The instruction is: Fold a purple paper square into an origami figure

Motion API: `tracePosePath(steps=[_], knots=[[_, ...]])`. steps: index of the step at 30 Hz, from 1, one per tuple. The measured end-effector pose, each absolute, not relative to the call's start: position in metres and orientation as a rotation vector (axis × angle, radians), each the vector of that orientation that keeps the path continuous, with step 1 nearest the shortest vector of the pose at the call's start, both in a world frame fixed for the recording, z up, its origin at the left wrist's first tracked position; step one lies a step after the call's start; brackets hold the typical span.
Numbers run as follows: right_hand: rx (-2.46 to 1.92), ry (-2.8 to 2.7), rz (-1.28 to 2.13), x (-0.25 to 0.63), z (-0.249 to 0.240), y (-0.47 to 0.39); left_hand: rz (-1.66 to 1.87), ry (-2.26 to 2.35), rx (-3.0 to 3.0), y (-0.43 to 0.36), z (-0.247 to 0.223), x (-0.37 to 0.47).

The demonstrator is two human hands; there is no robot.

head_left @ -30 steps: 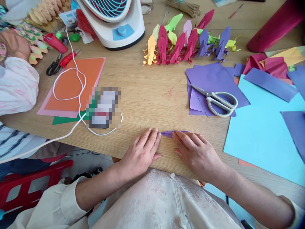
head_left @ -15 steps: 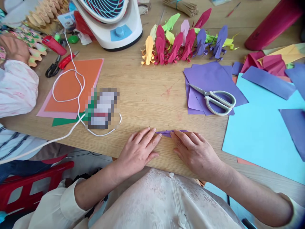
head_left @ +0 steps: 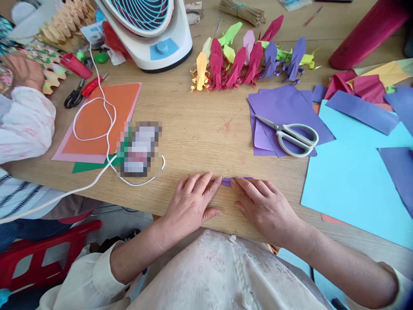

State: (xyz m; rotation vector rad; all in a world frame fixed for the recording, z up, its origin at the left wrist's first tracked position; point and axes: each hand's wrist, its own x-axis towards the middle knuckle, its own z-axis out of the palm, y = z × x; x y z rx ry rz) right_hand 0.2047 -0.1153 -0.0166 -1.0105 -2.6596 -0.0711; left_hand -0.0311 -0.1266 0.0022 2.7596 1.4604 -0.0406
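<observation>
A narrow folded purple paper [head_left: 226, 182] lies on the wooden table [head_left: 206, 142] near its front edge, between my hands. My left hand [head_left: 190, 200] rests on its left end, fingers stretched out flat and thumb apart. At the other end, my right hand [head_left: 266, 206] holds the paper down against the table, its bent fingers close together over it. Only the middle and a bit of the right end of the paper show; the rest is under my fingers. Grey-handled scissors [head_left: 297, 138] lie on a stack of purple paper sheets [head_left: 290, 101] ahead of my right hand.
Several folded paper figures [head_left: 237, 66] stand at the back, beside a white fan [head_left: 167, 54]. A blurred phone [head_left: 140, 148] with a white cable [head_left: 108, 129] and orange paper [head_left: 97, 118] are left. Light blue paper [head_left: 348, 181] lies right. Another person's hand [head_left: 27, 71] is far left.
My left hand has shifted slightly to the right along the folded purple paper, covering more of its left end. My right hand stays in place.
</observation>
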Motion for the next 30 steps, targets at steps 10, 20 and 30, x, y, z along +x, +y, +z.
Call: tracePosePath(steps=[10,20,30], knots=[[-1.017,-2.667,-0.071,0.204,-0.019,-0.115,-0.010,1.413,2.746,-0.126,-0.002,-0.037],[-1.014,-2.660,-0.022,0.204,-0.018,-0.114,-0.006,1.426,2.705,-0.124,-0.003,-0.040],[-1.026,-2.663,-0.040,0.204,-0.018,-0.115,0.020,1.378,2.772,-0.118,0.001,-0.037]])
